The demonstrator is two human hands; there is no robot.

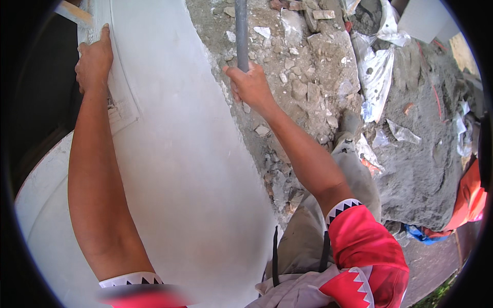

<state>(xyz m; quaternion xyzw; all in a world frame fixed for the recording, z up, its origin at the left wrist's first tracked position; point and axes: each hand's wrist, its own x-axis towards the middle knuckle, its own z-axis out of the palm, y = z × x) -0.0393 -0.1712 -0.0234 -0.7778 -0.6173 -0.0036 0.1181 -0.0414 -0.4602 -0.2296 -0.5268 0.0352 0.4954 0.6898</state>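
A smooth white plastered wall [169, 154] fills the left and middle of the view. At the upper left, my left hand [95, 64] is closed round the edge of a pale frame [119, 87] beside a dark opening, its thumb lying along the frame. My right hand [251, 87] grips the lower end of a round grey pole [242, 33] that runs up out of view. Rubble shows below and around this hand, to the right of the wall's rough edge.
Broken brick and stone rubble [308, 92] covers the ground on the right. My shoe [350, 122] stands among it. Farther right are a grey mound of sand or cement [416, 174], torn white plastic sheeting [377, 77] and an orange sheet [468, 195]. A wooden piece [74, 13] crosses the opening's top.
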